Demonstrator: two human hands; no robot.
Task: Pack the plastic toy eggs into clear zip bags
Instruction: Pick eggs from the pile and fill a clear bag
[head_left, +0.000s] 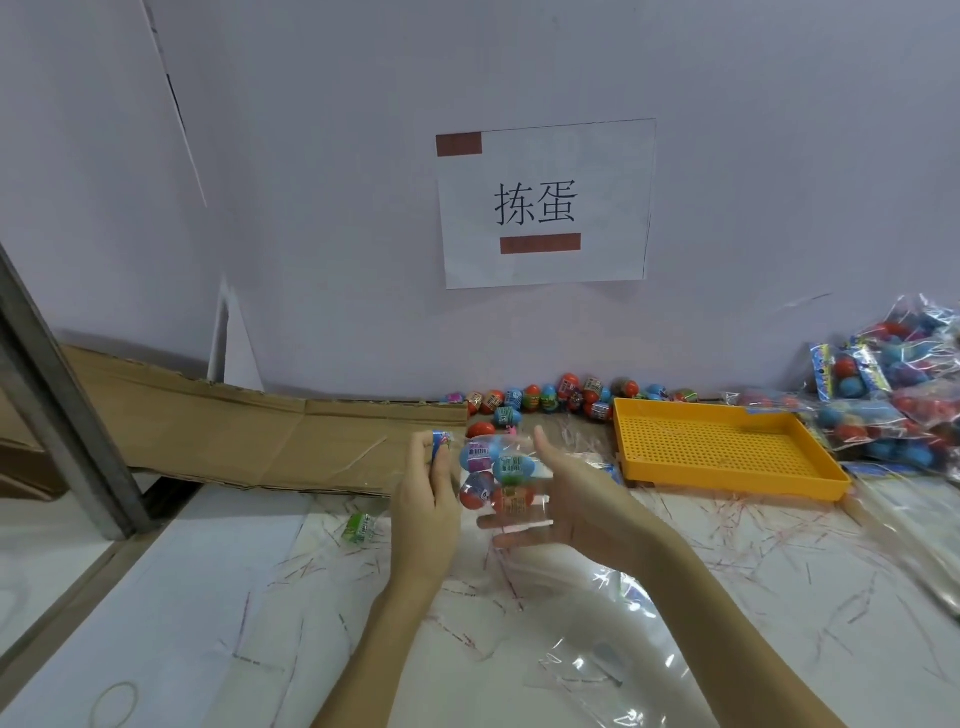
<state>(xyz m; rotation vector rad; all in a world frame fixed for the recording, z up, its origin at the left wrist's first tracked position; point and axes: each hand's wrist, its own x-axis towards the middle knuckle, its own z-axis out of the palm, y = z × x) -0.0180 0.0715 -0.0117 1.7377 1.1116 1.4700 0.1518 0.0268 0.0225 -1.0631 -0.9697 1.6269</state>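
bag in hand: I had the clear zip bag (501, 480) up off the table between both hands, with what looked like four eggs inside, two blue on top and two red below.
left hand: my left hand (428, 493) was pinching the bag's blue header end (440, 441), fingers curled round it, so that was the real grip.
right hand: my right hand (571, 496) was spread flat, fingers straight, cradling the bag from the side and underneath. Supporting it, not clamped on anything.
how it handled: light, I'd guess, since hollow plastic eggs don't weigh much. The film was thin, floppy and slick, so the eggs would roll and bunch if I only held one corner.
where to grab: the header strip felt like the safe spot, with a palm under the egg lump. Squeezing the eggs themselves seemed pointless, they're hard and rounded and would probably squirt sideways.
loose eggs: a row of loose eggs (545, 400) sat against the wall, just behind the yellow tray (727, 470).
finished packs: the done bags (893, 405) were piled at the far right, beside the tray.
spare film: empty bags (597, 623) lay on the table below my wrists.
writing: the paper sign (545, 205) on the wall read 拣蛋, with two brown tape strips on it. The egg labels and headers were too small and blurry to read.
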